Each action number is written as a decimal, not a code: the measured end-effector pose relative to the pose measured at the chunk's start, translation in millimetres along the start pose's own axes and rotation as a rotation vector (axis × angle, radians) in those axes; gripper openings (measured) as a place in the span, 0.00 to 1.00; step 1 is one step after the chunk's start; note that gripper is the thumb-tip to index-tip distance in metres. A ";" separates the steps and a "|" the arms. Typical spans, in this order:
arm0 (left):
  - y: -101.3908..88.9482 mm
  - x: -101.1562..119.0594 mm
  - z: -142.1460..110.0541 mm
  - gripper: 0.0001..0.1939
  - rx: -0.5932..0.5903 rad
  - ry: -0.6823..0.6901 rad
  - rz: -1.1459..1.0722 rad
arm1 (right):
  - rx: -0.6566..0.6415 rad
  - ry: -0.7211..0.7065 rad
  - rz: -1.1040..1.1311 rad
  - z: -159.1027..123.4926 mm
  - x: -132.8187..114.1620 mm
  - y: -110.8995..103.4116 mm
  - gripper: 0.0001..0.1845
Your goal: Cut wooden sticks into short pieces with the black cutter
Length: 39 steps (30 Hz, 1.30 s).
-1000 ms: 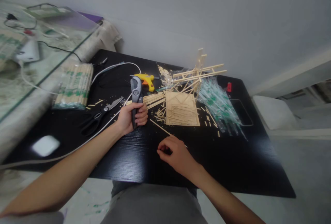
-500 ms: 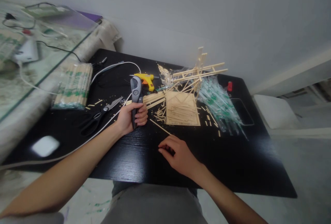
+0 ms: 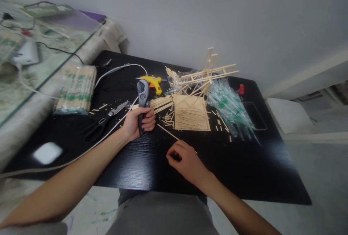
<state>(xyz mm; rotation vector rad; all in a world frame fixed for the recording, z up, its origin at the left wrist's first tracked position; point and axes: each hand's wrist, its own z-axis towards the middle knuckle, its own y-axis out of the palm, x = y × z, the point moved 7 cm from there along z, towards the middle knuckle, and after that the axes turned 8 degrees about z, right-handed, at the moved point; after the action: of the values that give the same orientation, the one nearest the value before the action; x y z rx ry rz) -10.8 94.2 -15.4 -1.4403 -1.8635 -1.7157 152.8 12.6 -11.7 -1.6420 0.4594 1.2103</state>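
Note:
My left hand (image 3: 138,123) is wrapped around a grey-and-black hand tool (image 3: 143,95) with a round pivot, held upright over the black table. Low over the front of the table, my right hand (image 3: 187,160) has its fingers curled and thumb and forefinger pinched together. Whatever may be between those fingertips is too small or hidden to make out. A thin wooden stick (image 3: 168,132) passes beneath that hand, with its far end showing past the knuckles. Behind both hands lie a bundle of sticks (image 3: 163,103) and a square wooden board (image 3: 190,101) with short sticks on it.
A frame of glued sticks (image 3: 209,75) stands at the back, beside clear plastic wrappers (image 3: 228,101). A yellow glue gun (image 3: 153,83), black scissors (image 3: 104,121), packed sticks (image 3: 76,88) and a white case (image 3: 48,153) are leftward. A white cable (image 3: 89,150) crosses the table.
My right thumb and forefinger have drawn closer together, and the stick's far end now shows past the hand. My left hand keeps its grip on the tool.

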 end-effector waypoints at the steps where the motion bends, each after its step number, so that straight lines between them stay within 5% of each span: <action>1: -0.1 -0.1 0.0 0.14 0.002 -0.001 0.002 | -0.007 0.011 0.004 0.8 0.3 -0.6 0.09; 39: 0.6 0.2 -0.6 0.14 0.002 0.002 0.011 | -0.029 -0.041 0.031 -9.4 -8.8 -11.6 0.09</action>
<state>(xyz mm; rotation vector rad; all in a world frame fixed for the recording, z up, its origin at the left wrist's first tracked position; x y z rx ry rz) -10.7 93.7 -14.7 -1.4455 -1.8519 -1.7093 162.4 7.2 1.6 -1.6369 0.4448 1.2761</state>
